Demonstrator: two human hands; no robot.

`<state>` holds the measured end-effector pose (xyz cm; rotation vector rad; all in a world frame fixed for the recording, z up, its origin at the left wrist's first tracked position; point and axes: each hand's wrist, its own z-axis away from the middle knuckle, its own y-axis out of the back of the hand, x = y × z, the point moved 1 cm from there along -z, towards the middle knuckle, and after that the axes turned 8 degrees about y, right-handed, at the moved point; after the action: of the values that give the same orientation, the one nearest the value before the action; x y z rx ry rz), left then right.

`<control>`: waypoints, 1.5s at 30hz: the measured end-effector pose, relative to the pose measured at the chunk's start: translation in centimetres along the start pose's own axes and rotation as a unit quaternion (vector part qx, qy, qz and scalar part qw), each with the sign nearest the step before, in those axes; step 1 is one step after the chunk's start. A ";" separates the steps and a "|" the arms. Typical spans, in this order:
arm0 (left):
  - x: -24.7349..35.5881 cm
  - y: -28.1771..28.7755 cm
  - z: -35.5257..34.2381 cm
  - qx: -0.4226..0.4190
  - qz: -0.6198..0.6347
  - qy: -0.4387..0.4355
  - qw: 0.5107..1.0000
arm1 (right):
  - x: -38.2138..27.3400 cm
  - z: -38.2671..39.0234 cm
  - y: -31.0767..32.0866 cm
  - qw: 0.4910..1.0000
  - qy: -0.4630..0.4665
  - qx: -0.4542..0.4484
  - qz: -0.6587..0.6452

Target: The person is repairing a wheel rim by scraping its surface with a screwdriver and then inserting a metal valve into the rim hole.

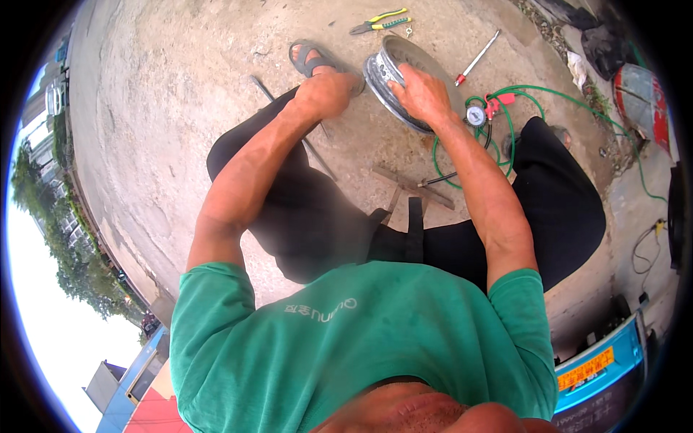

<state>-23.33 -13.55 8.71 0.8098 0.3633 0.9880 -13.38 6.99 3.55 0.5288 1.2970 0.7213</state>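
My left hand (325,94) is curled beside my sandalled left foot (303,54); whatever its fingers hold, if anything, is hidden. My right hand (422,94) grips a grey metal wheel rim (377,76) that rests tilted near the ground between my feet. A metal bar (323,160) lies behind my left arm. Above the rim are pliers with yellow and green handles (382,22); a silver rod with a red end (478,56) lies to its right. A green hose (434,162) loops beside my right forearm, with a pressure gauge (476,115) and red fitting (497,106).
A wooden piece (433,195) lies between my legs on concrete (144,130). At right are black bags (603,50), a dented red-and-silver container (639,108), a cable (642,252) and a blue signboard (595,372). A road edge with trees (43,202) runs along the left.
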 end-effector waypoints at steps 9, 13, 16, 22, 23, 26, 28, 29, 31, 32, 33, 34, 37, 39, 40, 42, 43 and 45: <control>1.8 2.3 -1.7 -0.075 -0.088 -0.026 0.993 | -1.1 0.4 -0.6 1.000 -0.002 0.005 0.010; 1.4 -0.8 -1.2 -0.048 -0.198 -0.075 0.976 | -1.7 0.1 -0.7 0.999 0.032 -0.004 0.022; 4.2 0.4 2.0 -0.137 -0.046 -0.024 0.989 | -0.8 0.3 -1.9 0.998 0.046 0.013 0.032; 9.5 -15.8 8.1 -0.094 0.070 -0.187 0.975 | -0.9 -1.2 0.8 0.998 -0.046 0.030 0.006; 9.4 -12.3 8.0 -0.142 0.107 -0.136 0.975 | 0.1 1.0 0.1 0.998 -0.055 0.011 0.005; 5.1 -5.2 6.5 -0.098 0.146 -0.057 0.983 | 0.8 -0.4 1.6 1.000 -0.004 0.007 -0.009; 1.8 -3.7 4.8 0.010 0.149 -0.051 0.987 | 1.0 -0.1 0.3 1.000 0.014 0.024 -0.013; 1.5 -3.2 4.5 0.018 0.191 -0.013 0.981 | 0.8 0.0 -0.2 0.999 0.017 0.027 -0.018; 1.8 -1.6 4.2 0.030 0.275 0.055 0.960 | 0.7 0.2 -1.1 0.999 0.005 0.018 -0.026; 2.2 -1.2 4.6 0.004 0.304 0.078 0.949 | 0.6 0.3 -1.4 0.999 0.010 0.024 -0.032; 3.0 -1.0 5.1 -0.022 0.335 0.100 0.937 | 0.5 0.4 -1.5 0.999 0.014 0.029 -0.035; 3.5 -1.0 5.3 -0.049 0.366 0.121 0.922 | 0.4 0.6 -1.6 0.998 0.018 0.035 -0.038; 3.8 -1.8 5.2 -0.034 0.383 0.139 0.913 | 0.1 0.7 -1.3 0.999 0.008 0.002 -0.031; 3.7 -1.4 4.8 -0.048 0.380 0.150 0.911 | -0.1 1.2 -1.7 0.998 0.007 0.026 -0.063; 3.6 -1.2 4.5 -0.056 0.379 0.154 0.911 | -0.1 1.3 -2.1 0.996 0.006 0.038 -0.079; 2.8 -2.1 3.1 -0.036 0.345 0.139 0.928 | -0.1 1.5 -3.2 0.995 0.024 0.057 -0.074; 2.3 -2.7 2.2 -0.027 0.328 0.131 0.935 | 0.0 1.6 -3.7 0.995 0.032 0.066 -0.071; 1.2 -3.5 0.3 0.003 0.281 0.119 0.952 | -0.5 2.0 -4.2 0.994 0.049 0.056 -0.081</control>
<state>-20.43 -13.64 6.39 0.8188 0.3467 1.6277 -10.72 3.91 1.28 0.4776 1.4601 0.5470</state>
